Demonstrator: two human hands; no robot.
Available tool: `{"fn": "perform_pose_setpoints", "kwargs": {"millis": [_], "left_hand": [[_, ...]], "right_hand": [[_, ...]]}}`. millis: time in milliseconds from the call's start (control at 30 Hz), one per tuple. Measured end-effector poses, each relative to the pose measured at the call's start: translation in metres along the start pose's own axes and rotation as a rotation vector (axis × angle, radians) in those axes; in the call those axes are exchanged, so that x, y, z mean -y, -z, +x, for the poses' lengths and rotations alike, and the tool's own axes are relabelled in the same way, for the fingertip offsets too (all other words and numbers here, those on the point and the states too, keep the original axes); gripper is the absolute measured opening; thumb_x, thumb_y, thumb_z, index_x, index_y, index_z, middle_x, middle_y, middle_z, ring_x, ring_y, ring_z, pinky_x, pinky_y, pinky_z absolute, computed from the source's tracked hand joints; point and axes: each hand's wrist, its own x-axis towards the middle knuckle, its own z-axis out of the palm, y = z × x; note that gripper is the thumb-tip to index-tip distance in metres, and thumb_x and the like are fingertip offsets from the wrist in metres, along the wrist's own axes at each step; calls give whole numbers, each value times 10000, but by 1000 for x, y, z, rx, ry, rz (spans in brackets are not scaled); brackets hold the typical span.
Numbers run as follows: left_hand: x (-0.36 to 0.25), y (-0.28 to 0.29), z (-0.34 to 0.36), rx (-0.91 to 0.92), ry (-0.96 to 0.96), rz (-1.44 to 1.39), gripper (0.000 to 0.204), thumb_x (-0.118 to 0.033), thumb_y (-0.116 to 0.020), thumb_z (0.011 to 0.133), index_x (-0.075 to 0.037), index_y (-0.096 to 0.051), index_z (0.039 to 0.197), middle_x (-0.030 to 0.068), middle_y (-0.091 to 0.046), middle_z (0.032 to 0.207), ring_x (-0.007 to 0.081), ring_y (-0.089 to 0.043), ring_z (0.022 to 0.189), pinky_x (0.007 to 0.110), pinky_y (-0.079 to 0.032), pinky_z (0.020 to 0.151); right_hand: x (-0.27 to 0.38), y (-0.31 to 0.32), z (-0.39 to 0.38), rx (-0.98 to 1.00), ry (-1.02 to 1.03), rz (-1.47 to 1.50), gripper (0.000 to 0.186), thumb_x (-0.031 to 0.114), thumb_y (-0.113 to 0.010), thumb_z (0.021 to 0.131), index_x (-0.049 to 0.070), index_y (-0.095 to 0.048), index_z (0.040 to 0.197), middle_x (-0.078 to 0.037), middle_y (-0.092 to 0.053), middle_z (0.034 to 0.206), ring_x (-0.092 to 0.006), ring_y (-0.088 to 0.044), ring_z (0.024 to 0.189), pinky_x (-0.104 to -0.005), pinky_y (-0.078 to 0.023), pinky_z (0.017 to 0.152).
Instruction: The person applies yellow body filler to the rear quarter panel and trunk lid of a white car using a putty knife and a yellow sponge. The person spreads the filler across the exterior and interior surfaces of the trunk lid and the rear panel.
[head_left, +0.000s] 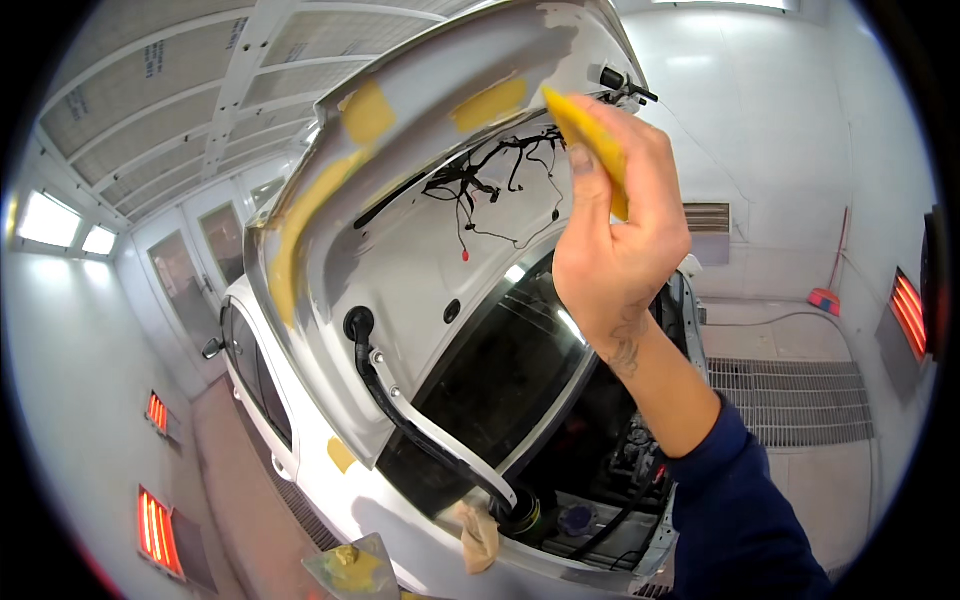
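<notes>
My right hand (625,210) is raised in front of a white car's lifted lid (400,250), thumb and fingers closed on a yellow flat spreader (590,135). Whether the spreader's edge touches the lid, I cannot tell. Along the lid's grey, sanded edge are yellow filler patches: one square patch (368,113), one oblong patch (490,104) and a long curved strip (305,225). Low in the view, a flat mixing plate (372,580) carries a lump of yellowish filler (347,554). No hand shows on this plate; my left hand is out of view.
Black wiring (490,185) dangles from the lid's inner side, near a curved hinge arm (440,435). A crumpled beige paper (479,540) lies on the body edge. Glowing red heater panels (158,530) line the walls. A floor grate (795,400) and a red broom (826,300) are at right.
</notes>
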Motion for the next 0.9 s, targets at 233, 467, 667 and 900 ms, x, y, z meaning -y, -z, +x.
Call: {"fn": "perform_pose_setpoints", "kwargs": {"millis": [233,467,667,900], "left_hand": [[-13,7,7,5,94,22,440,-84,-628,806,13,-531,1224,119,-612,1085,236,-591,956,369,-495,828],[-2,24,21,-9,145,40,449,-89,-619,810,17,-551,1241,120,-618,1121,239,-594,976,364,-493,834],[-8,27,23,24,120,69,437,-88,-617,817,21,-554,1236,113,-625,1107,243,-595,973,367,-490,836],[-7,29,28,65,157,26,446,-95,-638,817,23,-551,1238,121,-611,1121,253,-580,982,375,-473,858]], "right_hand": [[33,-25,4,-25,-243,-50,268,-91,-577,819,-40,-633,1076,-158,-609,971,-338,-602,877,-382,-492,757],[51,-49,-10,-9,-118,-122,309,-112,-553,798,-41,-634,1088,-154,-592,978,-322,-586,870,-385,-494,750],[54,-33,-18,57,-151,21,306,-129,-551,790,-46,-632,1073,-156,-603,979,-329,-581,865,-408,-487,748],[45,-38,-2,-48,-302,-146,330,-87,-572,827,-45,-626,1149,-153,-571,1035,-317,-554,906,-383,-471,760]]}}
